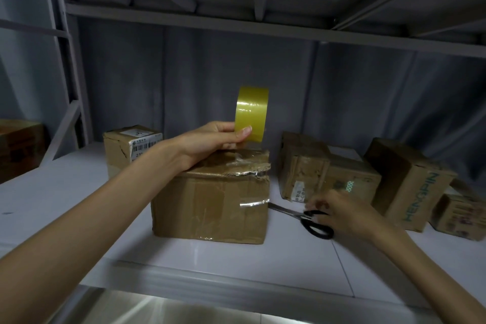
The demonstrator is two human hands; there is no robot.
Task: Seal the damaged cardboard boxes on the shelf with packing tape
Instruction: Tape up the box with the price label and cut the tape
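Head view looks down onto a white shelf (79, 192) where several worn cardboard boxes stand. The left hand (210, 143) grips a roll of yellowish packing tape (251, 113) between thumb and curled fingers, holding it upright on edge just above the middle box (210, 208), with the heel of the hand resting on that box's top. A strip of clear tape runs from the roll down onto the torn, crumpled top flap (older glossy tape also shows on the front face). The right hand (342, 214) is blurred; its fingers curl at the black handles of a pair of scissors (307, 219) lying on the shelf just right of the middle box. Behind it to the left stands a labelled box (123, 150), and to the right a dented box (323, 168) and a box printed HENGPIN (410, 187).
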